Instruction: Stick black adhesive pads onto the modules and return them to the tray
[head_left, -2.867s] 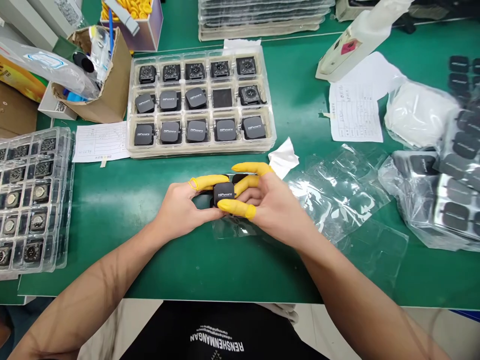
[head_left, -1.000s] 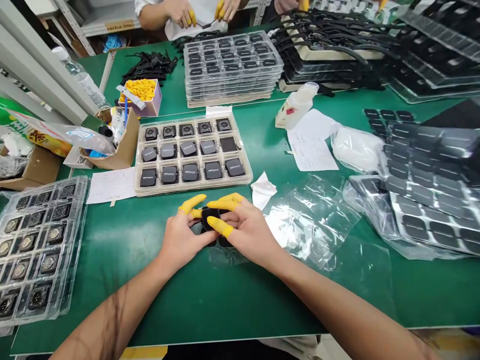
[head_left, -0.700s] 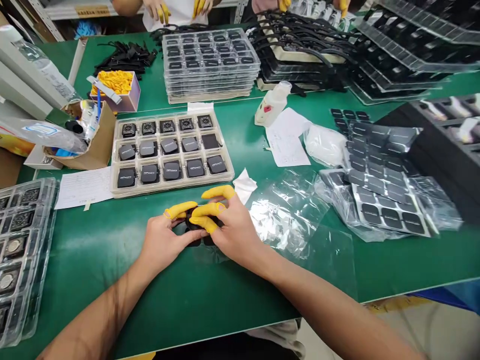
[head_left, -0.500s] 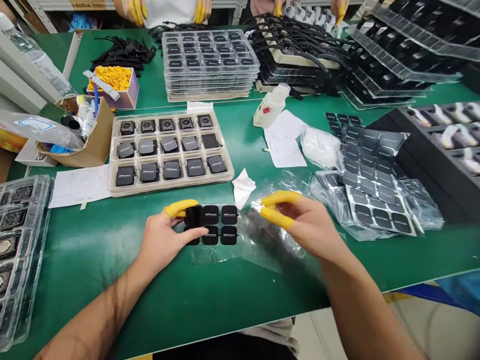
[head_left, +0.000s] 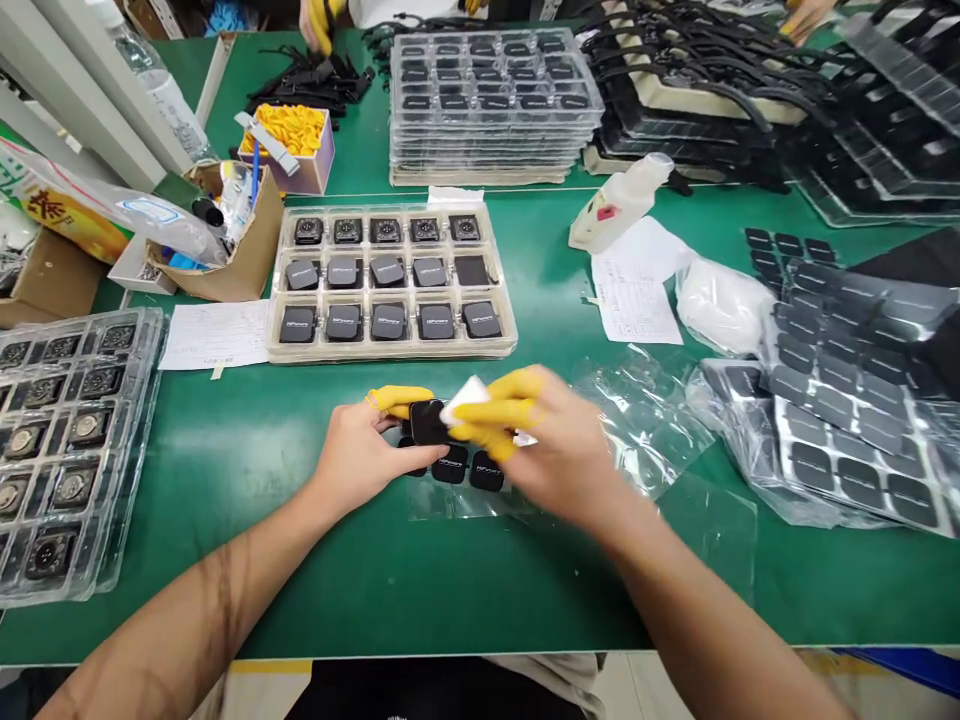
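My left hand (head_left: 367, 445), with a yellow finger cot on the index finger, pinches a black square watch (head_left: 428, 423), its glossy screen facing up. In my right hand (head_left: 551, 440), whose fingers wear yellow cots, is a folded white cloth (head_left: 466, 397) held at the watch's right edge; whether it touches the screen I cannot tell. Under both hands lies a clear sheet of black square screen films (head_left: 450, 466) with white lettering, partly covered by my fingers. Behind stands a tray of watches (head_left: 390, 352), several of them topped with lettered black squares.
Crumpled clear plastic (head_left: 637, 420) and film sheets (head_left: 840, 400) lie to the right. A white bottle (head_left: 621, 205) stands behind on papers. Stacked clear trays (head_left: 487, 150) are at the back, another watch tray (head_left: 142, 480) at left. A co-worker's gloved hand (head_left: 321, 25) shows at the top.
My right hand has moved left from the clear plastic and picked up the white cloth, bringing it to the watch. My left hand keeps hold of the watch. The view has shifted.
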